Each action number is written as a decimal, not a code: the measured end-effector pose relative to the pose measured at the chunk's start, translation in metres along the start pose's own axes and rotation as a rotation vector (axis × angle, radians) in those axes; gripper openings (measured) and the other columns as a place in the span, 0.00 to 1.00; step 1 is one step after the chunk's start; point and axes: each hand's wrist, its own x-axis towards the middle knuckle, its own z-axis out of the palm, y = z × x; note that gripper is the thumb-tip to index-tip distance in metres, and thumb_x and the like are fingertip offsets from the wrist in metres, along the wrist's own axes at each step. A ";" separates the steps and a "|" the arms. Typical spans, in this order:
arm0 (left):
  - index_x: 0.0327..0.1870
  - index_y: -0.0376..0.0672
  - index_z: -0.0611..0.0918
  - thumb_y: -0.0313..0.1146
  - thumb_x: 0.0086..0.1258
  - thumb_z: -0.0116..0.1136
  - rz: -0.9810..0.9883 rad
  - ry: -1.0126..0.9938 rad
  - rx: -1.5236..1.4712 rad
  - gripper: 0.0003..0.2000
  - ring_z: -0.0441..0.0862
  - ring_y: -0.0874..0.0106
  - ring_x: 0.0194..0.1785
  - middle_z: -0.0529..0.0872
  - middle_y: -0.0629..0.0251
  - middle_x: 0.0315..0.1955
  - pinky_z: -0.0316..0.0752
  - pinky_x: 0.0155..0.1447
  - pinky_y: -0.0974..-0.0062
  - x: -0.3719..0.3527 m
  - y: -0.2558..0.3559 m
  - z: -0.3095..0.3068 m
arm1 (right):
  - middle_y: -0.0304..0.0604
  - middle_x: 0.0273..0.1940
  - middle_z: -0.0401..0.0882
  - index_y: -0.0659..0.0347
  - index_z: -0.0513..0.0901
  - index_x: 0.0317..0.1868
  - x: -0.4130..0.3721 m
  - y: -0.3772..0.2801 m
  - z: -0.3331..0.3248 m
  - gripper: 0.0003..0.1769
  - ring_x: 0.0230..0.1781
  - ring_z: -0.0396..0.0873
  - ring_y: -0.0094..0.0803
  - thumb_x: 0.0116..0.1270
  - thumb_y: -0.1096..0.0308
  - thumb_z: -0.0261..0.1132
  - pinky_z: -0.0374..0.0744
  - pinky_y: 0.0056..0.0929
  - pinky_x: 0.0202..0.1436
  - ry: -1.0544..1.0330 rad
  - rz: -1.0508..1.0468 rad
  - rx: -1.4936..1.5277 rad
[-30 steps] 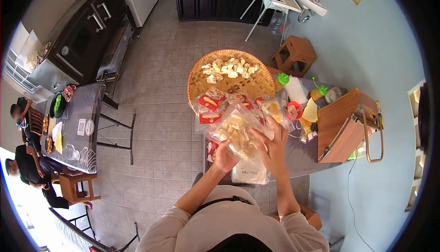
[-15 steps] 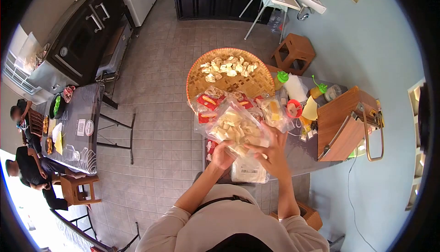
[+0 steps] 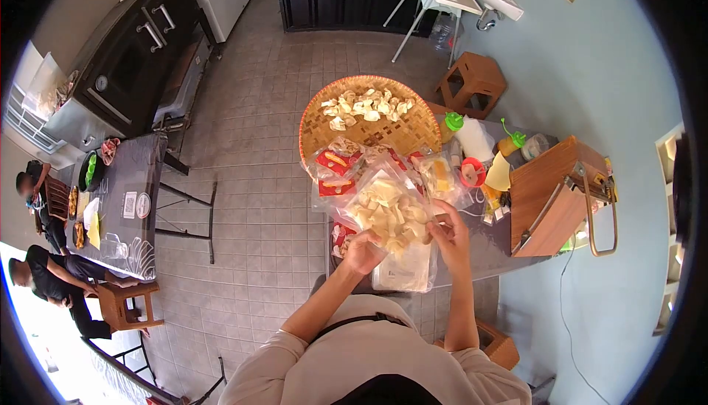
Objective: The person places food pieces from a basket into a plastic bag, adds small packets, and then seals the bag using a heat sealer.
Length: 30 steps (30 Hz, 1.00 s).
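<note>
A clear plastic bag (image 3: 389,213) full of pale, folded dumpling-like pieces is held up in front of me. My left hand (image 3: 363,252) grips its lower left side, thumb over the plastic. At the bag's right edge, my right hand (image 3: 450,234) pinches the plastic between thumb and fingers. Behind it a round woven bamboo tray (image 3: 391,134) carries more pale pieces (image 3: 371,105) at its far side. Packets with red labels (image 3: 335,186) lie along the tray's near edge, partly covered by the bag. A stack of clear packaging with a white label (image 3: 402,271) rests on the table below my hands.
Right of the tray are green-capped squeeze bottles (image 3: 453,122), a red cup (image 3: 473,173) and a wooden box with a handle (image 3: 557,198). Two people sit by another table (image 3: 140,176) at left. A brown stool (image 3: 474,84) stands beyond my table.
My right hand has shifted from the bag's lower front to its right edge. The bag now hangs more spread out, its contents more visible. My left hand has barely moved.
</note>
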 end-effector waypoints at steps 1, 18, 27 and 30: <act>0.58 0.39 0.62 0.24 0.47 0.47 -0.001 -0.016 0.043 0.30 0.69 0.61 0.55 0.70 0.60 0.53 0.63 0.58 0.59 0.000 -0.001 0.001 | 0.38 0.33 0.76 0.63 0.67 0.55 0.000 -0.001 0.001 0.22 0.31 0.73 0.19 0.60 0.72 0.58 0.71 0.16 0.33 0.057 -0.034 -0.022; 0.59 0.38 0.61 0.27 0.54 0.50 -0.074 -0.063 0.180 0.27 0.66 0.65 0.57 0.69 0.60 0.54 0.58 0.61 0.62 -0.005 -0.009 -0.007 | 0.48 0.57 0.57 0.55 0.63 0.60 0.004 -0.031 0.007 0.44 0.59 0.55 0.44 0.41 0.57 0.72 0.57 0.41 0.60 0.222 -0.362 -0.765; 0.58 0.37 0.62 0.27 0.55 0.51 -0.060 -0.074 0.146 0.26 0.67 0.66 0.57 0.70 0.59 0.53 0.57 0.63 0.65 -0.002 -0.014 -0.011 | 0.51 0.61 0.49 0.46 0.61 0.62 -0.004 -0.037 0.018 0.50 0.61 0.47 0.51 0.34 0.48 0.73 0.53 0.48 0.61 0.167 -0.295 -0.810; 0.58 0.38 0.62 0.29 0.54 0.51 -0.052 -0.067 0.209 0.27 0.66 0.66 0.57 0.70 0.61 0.53 0.56 0.62 0.65 0.000 -0.014 -0.011 | 0.52 0.61 0.49 0.46 0.65 0.60 -0.004 -0.040 0.019 0.47 0.61 0.47 0.51 0.36 0.45 0.71 0.52 0.48 0.61 0.182 -0.308 -0.921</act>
